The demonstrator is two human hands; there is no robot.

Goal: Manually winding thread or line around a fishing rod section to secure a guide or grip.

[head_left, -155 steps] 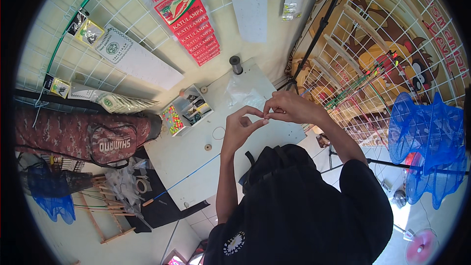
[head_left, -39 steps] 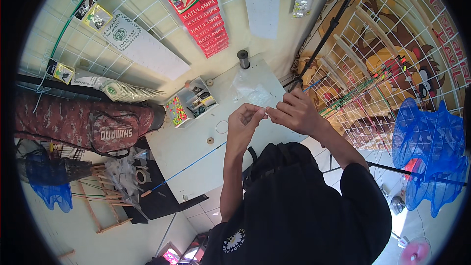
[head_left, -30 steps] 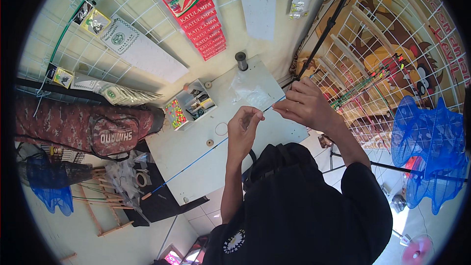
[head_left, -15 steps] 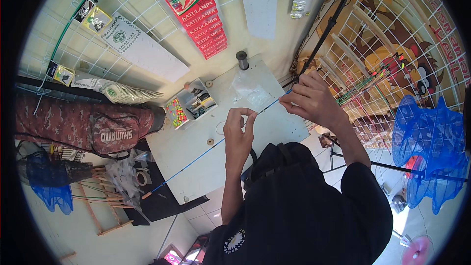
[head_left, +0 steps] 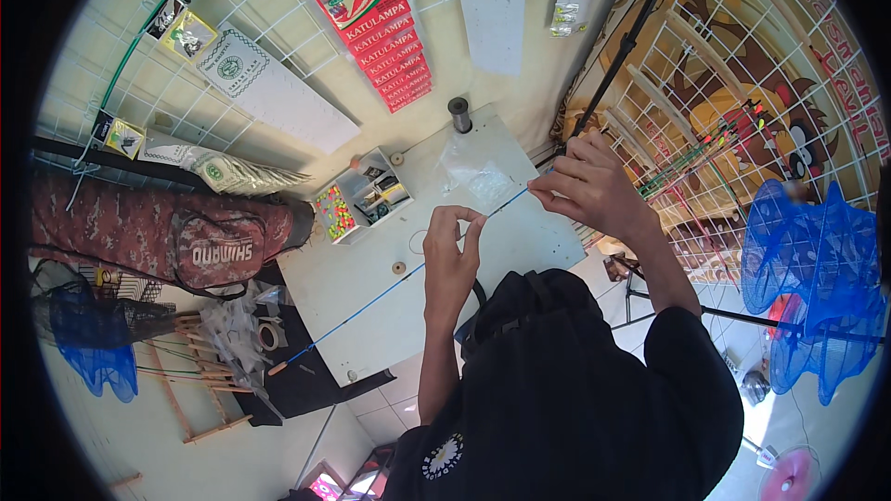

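Observation:
A thin blue fishing rod (head_left: 367,306) slants across the white table, its tan handle end low on the left over a black cloth. My left hand (head_left: 450,260) pinches the rod between thumb and fingers near the middle of the table. Farther up and to the right, my right hand (head_left: 601,193) closes its fingertips on the same rod near its upper end. A short dark-banded stretch of the rod shows between the two hands. The rod's far tip is hidden by my right hand. A thin loop of line (head_left: 418,241) lies beside my left hand.
Behind the hands are a divided white box (head_left: 385,209) with colourful beads and small parts, a dark spool (head_left: 459,114) and a clear plastic bag (head_left: 478,176). A camouflage rod bag (head_left: 158,237) lies left. Blue nets (head_left: 807,269) hang right, near wire racks.
The view has shifted very slightly. Both hands keep their grip on the rod in almost the same place.

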